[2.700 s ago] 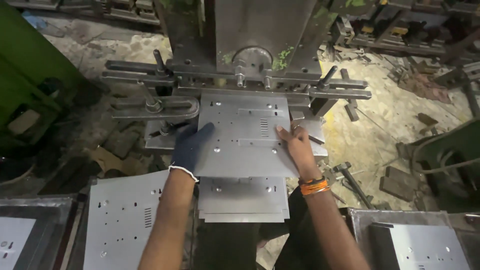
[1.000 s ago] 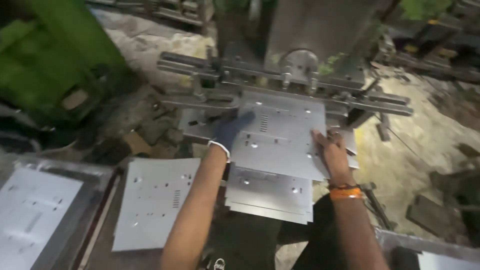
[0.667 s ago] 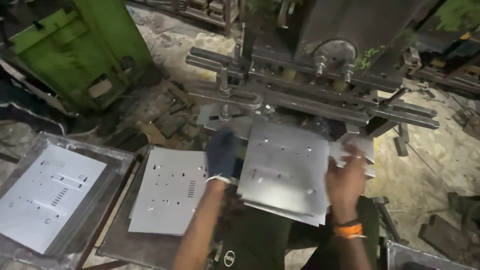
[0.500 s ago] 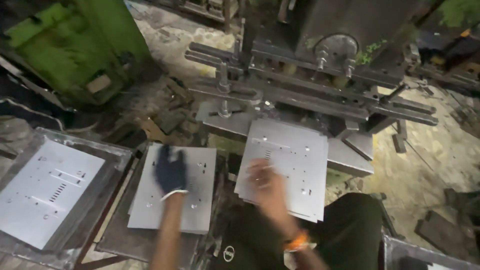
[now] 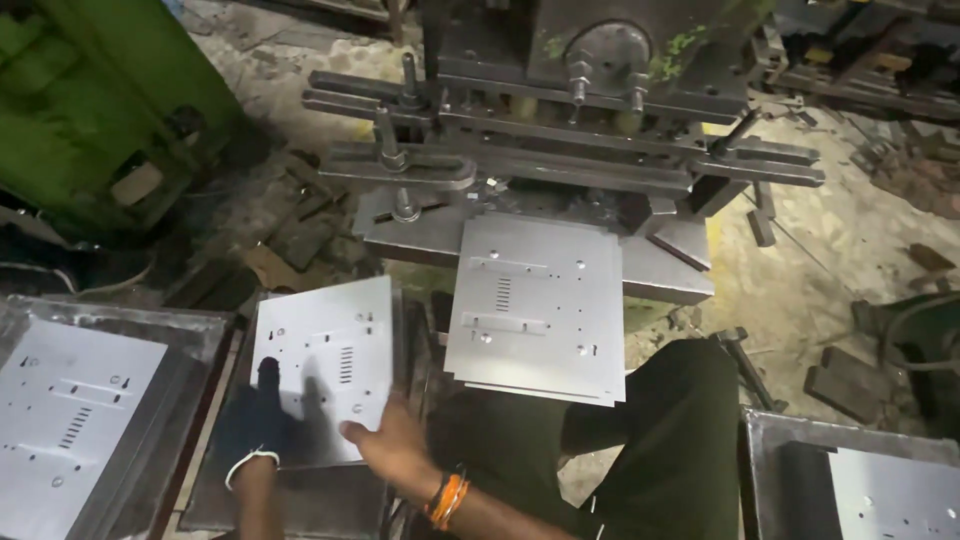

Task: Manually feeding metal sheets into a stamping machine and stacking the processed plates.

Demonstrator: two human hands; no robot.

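Observation:
Both my hands hold a thin punched metal sheet (image 5: 325, 360) at the lower left. My left hand (image 5: 255, 425), in a dark glove, grips the sheet's near left edge with fingers on top. My bare right hand (image 5: 395, 450), with an orange band at the wrist, holds the near right corner. The sheet is tilted up slightly over a dark tray (image 5: 215, 490). A small stack of similar sheets (image 5: 540, 305) rests on the bed of the grey press machine (image 5: 560, 150), overhanging toward my lap.
A bin with a punched sheet (image 5: 70, 420) lies at the far left, and another bin of sheets (image 5: 880, 490) at the lower right. A green machine (image 5: 90, 110) stands upper left. Scrap and metal blocks litter the dirty floor around.
My view swung left. Both hands left the stack on the press bed and moved to the sheet at the lower left, and now grip its near edge.

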